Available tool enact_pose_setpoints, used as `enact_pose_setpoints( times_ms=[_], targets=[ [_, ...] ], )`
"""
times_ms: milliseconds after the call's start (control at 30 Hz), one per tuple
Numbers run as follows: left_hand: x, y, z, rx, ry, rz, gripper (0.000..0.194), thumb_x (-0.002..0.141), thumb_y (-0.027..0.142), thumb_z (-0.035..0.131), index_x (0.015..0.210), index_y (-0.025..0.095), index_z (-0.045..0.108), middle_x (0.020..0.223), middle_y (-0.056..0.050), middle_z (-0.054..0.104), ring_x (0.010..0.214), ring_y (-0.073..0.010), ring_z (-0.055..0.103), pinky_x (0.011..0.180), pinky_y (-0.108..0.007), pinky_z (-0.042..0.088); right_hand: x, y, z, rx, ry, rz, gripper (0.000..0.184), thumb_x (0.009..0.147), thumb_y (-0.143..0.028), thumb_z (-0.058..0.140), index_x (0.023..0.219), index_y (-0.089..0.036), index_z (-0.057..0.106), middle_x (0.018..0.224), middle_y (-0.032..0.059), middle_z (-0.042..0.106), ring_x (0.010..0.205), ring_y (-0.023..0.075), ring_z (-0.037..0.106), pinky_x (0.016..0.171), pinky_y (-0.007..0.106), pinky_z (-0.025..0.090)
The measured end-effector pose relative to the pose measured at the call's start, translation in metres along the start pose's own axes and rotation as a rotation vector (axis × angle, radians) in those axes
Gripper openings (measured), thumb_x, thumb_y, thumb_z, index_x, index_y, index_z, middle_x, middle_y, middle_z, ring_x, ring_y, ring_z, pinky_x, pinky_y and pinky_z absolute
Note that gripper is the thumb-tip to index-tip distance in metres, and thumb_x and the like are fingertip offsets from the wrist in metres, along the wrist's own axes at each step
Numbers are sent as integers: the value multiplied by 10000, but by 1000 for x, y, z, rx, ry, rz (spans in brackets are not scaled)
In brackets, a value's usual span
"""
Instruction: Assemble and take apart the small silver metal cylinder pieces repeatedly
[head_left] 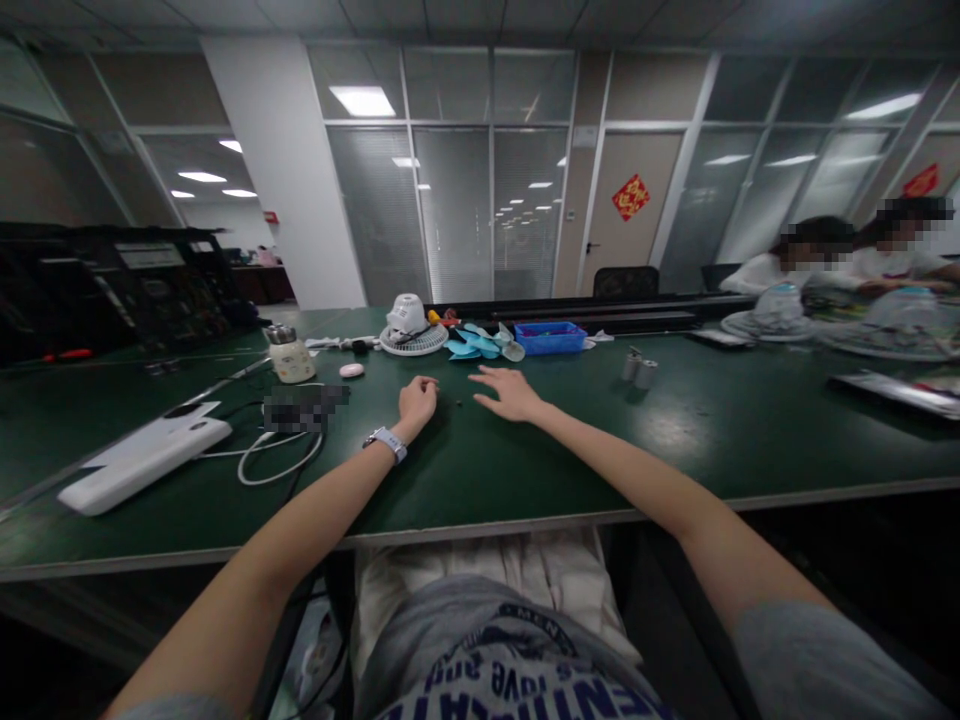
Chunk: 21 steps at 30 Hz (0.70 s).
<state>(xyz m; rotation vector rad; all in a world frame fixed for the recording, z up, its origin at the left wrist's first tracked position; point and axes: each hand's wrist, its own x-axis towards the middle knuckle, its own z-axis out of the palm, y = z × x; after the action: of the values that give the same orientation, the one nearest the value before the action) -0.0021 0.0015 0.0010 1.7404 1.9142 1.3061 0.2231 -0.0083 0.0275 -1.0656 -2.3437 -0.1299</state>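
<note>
My left hand (418,402), with a watch (386,443) on its wrist, is over the green table (465,480) with its fingers curled together; what they hold, if anything, is hidden. To its right, my right hand (511,394) has its fingers spread and holds nothing. Between the two hands lies a tiny dark piece (459,403), too small to name. Just beyond them are light-blue fan blades (474,343), a white fan guard (414,340) with a white housing (407,314) on it, and a blue tray (550,338) with small parts inside.
On the left are a patterned bottle (289,357), a pink oval object (351,370), a white power bank (146,467) and cables (281,470). Two metal cylinders (639,370) stand to the right. Two people sit at the far right near more fan parts (776,315).
</note>
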Motion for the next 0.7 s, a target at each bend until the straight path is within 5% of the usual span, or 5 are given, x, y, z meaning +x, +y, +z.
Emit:
enact_pose_setpoints(
  times_ms=[200, 400, 500, 700],
  targets=[
    [-3, 3, 0, 5, -3, 16, 272, 868, 237, 430, 990, 185, 668, 963, -79, 745, 952, -209, 668, 853, -303, 465, 13, -30, 40, 70, -119, -50, 260, 906, -262, 570, 1120, -276, 717, 1126, 36, 708, 1097, 222, 631, 966, 356, 449],
    [-4, 6, -2, 9, -32, 1, 267, 864, 237, 444, 1005, 181, 663, 957, -76, 748, 951, -206, 669, 849, -299, 460, 4, -15, 18, 62, -39, -45, 240, 878, -227, 601, 1065, -263, 747, 1010, 36, 741, 923, 221, 674, 893, 336, 463],
    [-4, 7, -2, 20, -52, -8, 271, 867, 241, 443, 1013, 178, 662, 960, -70, 749, 950, -204, 667, 837, -298, 460, -12, 27, -23, -74, 136, 89, 269, 899, -263, 555, 1100, -262, 735, 1041, 52, 732, 940, 231, 654, 897, 359, 447],
    [-7, 11, -3, 39, -59, -7, 273, 859, 231, 452, 1017, 178, 669, 948, -59, 754, 971, -201, 663, 848, -290, 456, -90, 162, -112, -335, 682, 753, 347, 861, -231, 517, 1149, -182, 704, 1032, 123, 723, 915, 270, 642, 835, 385, 445]
  ],
)
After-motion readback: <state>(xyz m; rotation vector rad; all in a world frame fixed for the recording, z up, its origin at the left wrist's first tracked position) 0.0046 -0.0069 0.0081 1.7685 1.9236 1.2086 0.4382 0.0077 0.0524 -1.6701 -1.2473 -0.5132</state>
